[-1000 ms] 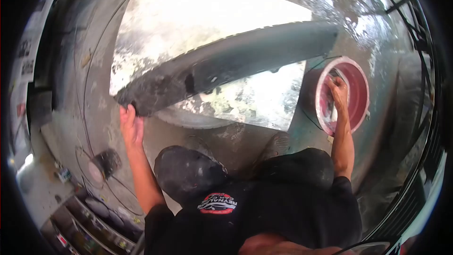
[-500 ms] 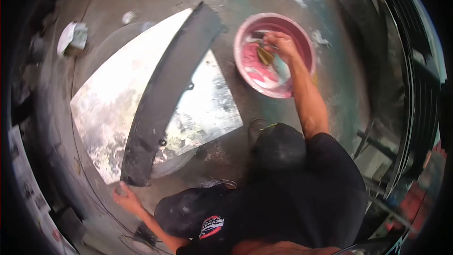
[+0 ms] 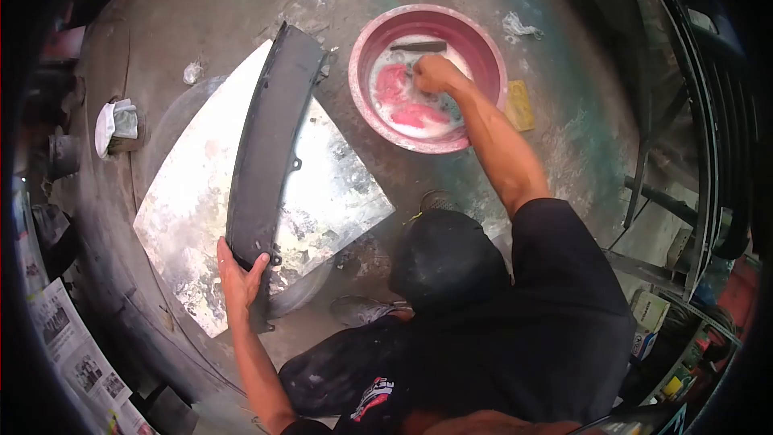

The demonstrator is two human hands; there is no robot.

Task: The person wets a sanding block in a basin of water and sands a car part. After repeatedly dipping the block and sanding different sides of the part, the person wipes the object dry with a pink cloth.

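A long, dark grey curved car trim panel [image 3: 270,137] lies across a worn, whitish board [image 3: 338,169]. My left hand [image 3: 239,275] grips the panel near its close end, thumb on the right edge and fingers on the left. To the right stands a pink basin [image 3: 362,117] with foamy water and red-pink cloth-like pieces [image 3: 394,84] in it. Inside the basin, my right hand [image 3: 439,76] is closed low over the foam; whatever its fingers hold is hidden. A dark flat strip [image 3: 419,46] lies just beyond that hand.
Beside the basin is a yellow flat piece [image 3: 521,105] on the wet floor. A crumpled white scrap [image 3: 522,27] lies farther right. A white bag-like item [image 3: 117,125] sits at left, near newspaper sheets [image 3: 76,354]. A dark metal frame [image 3: 684,113] lines the right side.
My left hand has moved from beyond the panel's near end up onto it and taken hold. My right hand has gone lower into the basin; the greenish-yellow piece beneath it no longer shows.
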